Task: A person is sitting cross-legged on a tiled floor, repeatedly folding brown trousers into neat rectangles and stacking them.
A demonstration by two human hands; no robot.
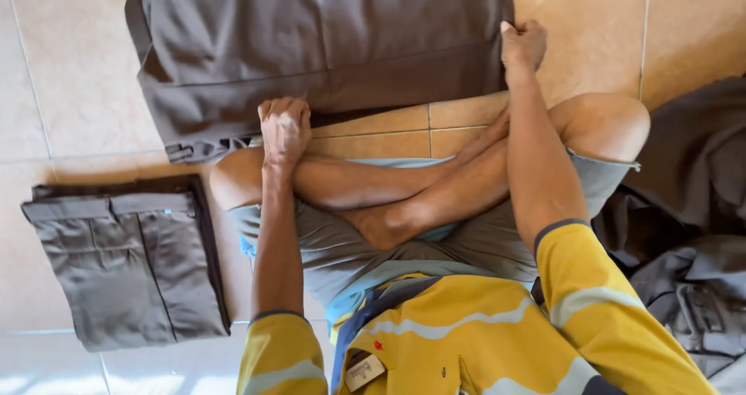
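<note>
Both grips pinch grey trousers (326, 45) near edge: left hand (284, 127), right hand (522, 47).

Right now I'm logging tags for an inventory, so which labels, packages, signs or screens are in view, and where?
Paper tag: on the front of the yellow striped shirt, bottom centre; small tilted rectangle, pale beige.
Small mark: just above the tag on the shirt; tiny, red.
No packages, signs or screens show.

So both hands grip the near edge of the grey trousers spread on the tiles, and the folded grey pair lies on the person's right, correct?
Not quite. In the head view the folded pair lies on the person's left. The rest holds: the left hand and right hand both grip the near edge of the spread grey trousers.
</note>
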